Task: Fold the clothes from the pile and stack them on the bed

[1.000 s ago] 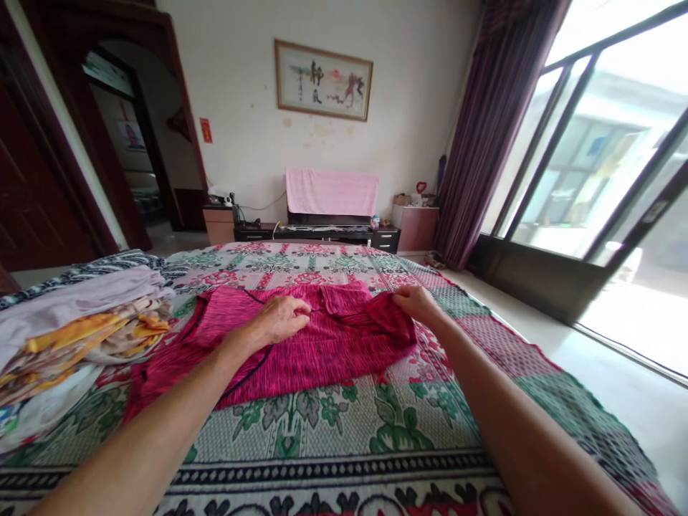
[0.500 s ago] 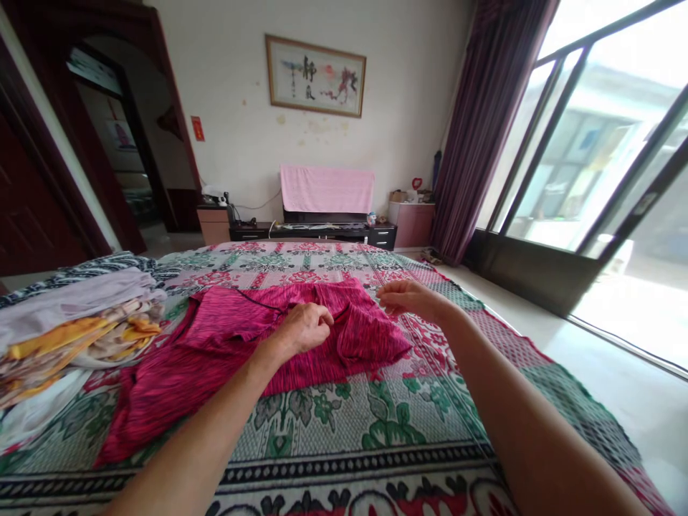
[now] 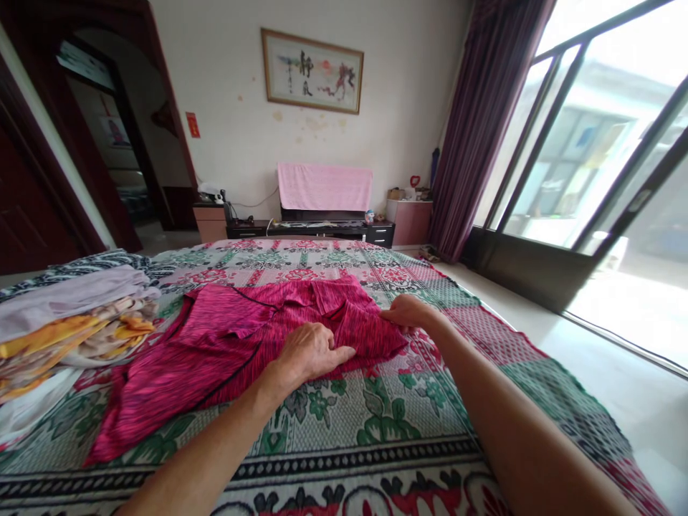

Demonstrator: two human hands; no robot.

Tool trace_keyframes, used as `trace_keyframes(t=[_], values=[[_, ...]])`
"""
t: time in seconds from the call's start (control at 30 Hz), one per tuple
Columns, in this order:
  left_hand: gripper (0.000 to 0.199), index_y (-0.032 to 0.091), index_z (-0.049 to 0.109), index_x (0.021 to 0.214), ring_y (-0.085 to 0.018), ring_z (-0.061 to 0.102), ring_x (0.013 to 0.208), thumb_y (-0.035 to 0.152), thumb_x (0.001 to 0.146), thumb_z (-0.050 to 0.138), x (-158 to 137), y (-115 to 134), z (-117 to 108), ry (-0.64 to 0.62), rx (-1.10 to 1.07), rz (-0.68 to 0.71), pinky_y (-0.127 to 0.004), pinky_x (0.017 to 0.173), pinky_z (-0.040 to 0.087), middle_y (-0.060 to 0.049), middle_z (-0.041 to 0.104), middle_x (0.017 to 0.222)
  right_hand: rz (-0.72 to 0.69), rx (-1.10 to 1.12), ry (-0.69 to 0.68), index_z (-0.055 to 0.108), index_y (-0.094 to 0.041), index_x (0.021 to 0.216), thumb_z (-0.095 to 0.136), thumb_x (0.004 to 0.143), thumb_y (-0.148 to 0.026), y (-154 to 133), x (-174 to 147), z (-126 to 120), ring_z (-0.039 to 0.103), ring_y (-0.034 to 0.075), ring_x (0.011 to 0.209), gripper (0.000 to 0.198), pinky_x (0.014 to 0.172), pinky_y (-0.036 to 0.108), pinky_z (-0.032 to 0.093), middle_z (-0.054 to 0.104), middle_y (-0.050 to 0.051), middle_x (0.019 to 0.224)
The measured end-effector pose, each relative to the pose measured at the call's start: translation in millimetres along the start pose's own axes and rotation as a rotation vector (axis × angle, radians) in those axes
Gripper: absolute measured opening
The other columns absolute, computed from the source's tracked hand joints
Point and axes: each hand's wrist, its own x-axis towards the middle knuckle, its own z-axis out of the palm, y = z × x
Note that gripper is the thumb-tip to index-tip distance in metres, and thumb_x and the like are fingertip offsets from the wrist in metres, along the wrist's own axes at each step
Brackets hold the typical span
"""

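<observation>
We see the pink garment point(image 3: 177, 358) spread creased across the middle of the bed point(image 3: 387, 426), one corner trailing toward the near-left corner. Our right hand point(image 3: 409, 313) seems to have thumb and fingers pinched on the garment's right end. Our left hand point(image 3: 314, 351) rests over its near side, thumb stretched out; we cannot tell whether the curled fingers grip cloth. If the right pinch has caught only one layer, a pull could bunch the rest. A tug without the left hand pinning could drag everything askew, away from the clothes pile point(image 3: 80, 308) by the left edge.
</observation>
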Motion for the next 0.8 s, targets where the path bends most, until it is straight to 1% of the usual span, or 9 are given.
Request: trace_keyframes(t=[0.13,0.27,0.33,0.43,0.57,0.6,0.67,0.73,0.8], values=[[0.027,0.018,0.071,0.075,-0.018,0.061,0.074,0.040,0.075,0.055,2,2,6,0.017,-0.052,0.048,-0.028,0.066,0.040,-0.009,0.071,0.082,-0.035,-0.010,0.051,0.066,-0.016,0.061,0.061,0.078,-0.032,0,3,4,0.056,0.012,0.044,0.024,0.048,0.021,0.044,0.058,0.001,0.046],[0.023,0.017,0.072,0.074,-0.016,0.059,0.071,0.033,0.072,0.055,4,-1,-2,0.023,-0.126,0.040,-0.027,0.064,0.039,-0.006,0.070,0.076,-0.093,-0.115,0.165,0.068,-0.017,0.060,0.062,0.073,-0.026,3,8,5,0.061,0.014,0.056,0.017,0.051,0.021,0.042,0.065,0.003,0.056],[0.024,0.016,0.071,0.073,-0.014,0.057,0.065,0.034,0.071,0.056,4,-5,-11,-0.007,-0.180,0.018,-0.025,0.059,0.037,-0.003,0.067,0.069,-0.065,-0.086,0.135,0.066,-0.016,0.057,0.061,0.073,-0.028,8,9,0,0.060,0.015,0.053,0.020,0.050,0.022,0.043,0.065,0.004,0.055],[0.024,0.016,0.070,0.068,-0.011,0.051,0.055,0.038,0.068,0.058,3,-14,-24,-0.121,-0.214,-0.021,-0.023,0.052,0.032,0.001,0.059,0.056,-0.010,0.002,0.047,0.061,-0.016,0.053,0.060,0.073,-0.028,17,10,-7,0.056,0.012,0.044,0.023,0.046,0.022,0.043,0.063,0.003,0.051],[0.020,0.017,0.068,0.061,-0.011,0.046,0.051,0.034,0.063,0.058,0,-23,-30,-0.230,-0.105,-0.015,-0.024,0.048,0.028,0.002,0.052,0.050,0.008,0.001,0.013,0.057,-0.016,0.049,0.058,0.074,-0.027,24,7,-10,0.055,0.011,0.044,0.027,0.047,0.021,0.043,0.062,0.003,0.052],[0.018,0.017,0.068,0.059,-0.011,0.045,0.050,0.033,0.062,0.058,-1,-24,-31,-0.253,-0.068,0.006,-0.025,0.048,0.027,0.003,0.051,0.049,0.008,-0.040,0.032,0.058,-0.016,0.049,0.058,0.075,-0.027,23,6,-9,0.055,0.012,0.046,0.028,0.048,0.022,0.042,0.062,0.004,0.052],[0.016,0.018,0.067,0.058,-0.011,0.042,0.048,0.031,0.061,0.057,-3,-25,-34,-0.317,-0.010,0.045,-0.025,0.047,0.025,0.003,0.048,0.047,-0.014,-0.130,0.144,0.063,-0.016,0.053,0.058,0.074,-0.026,19,4,-7,0.059,0.014,0.053,0.024,0.052,0.022,0.041,0.064,0.006,0.056],[0.015,0.019,0.066,0.058,-0.011,0.041,0.047,0.031,0.061,0.057,-5,-25,-38,-0.379,0.025,0.059,-0.025,0.046,0.025,0.003,0.047,0.047,-0.093,-0.154,0.303,0.070,-0.017,0.065,0.056,0.074,-0.024,11,3,-5,0.061,0.015,0.062,0.018,0.056,0.022,0.040,0.067,0.005,0.064],[0.016,0.019,0.066,0.059,-0.011,0.041,0.047,0.032,0.061,0.059,-6,-27,-42,-0.425,0.046,0.078,-0.025,0.046,0.026,0.003,0.049,0.049,-0.215,-0.093,0.407,0.073,-0.019,0.077,0.054,0.075,-0.022,-2,2,-1,0.062,0.014,0.068,0.020,0.059,0.021,0.040,0.070,0.003,0.072]])
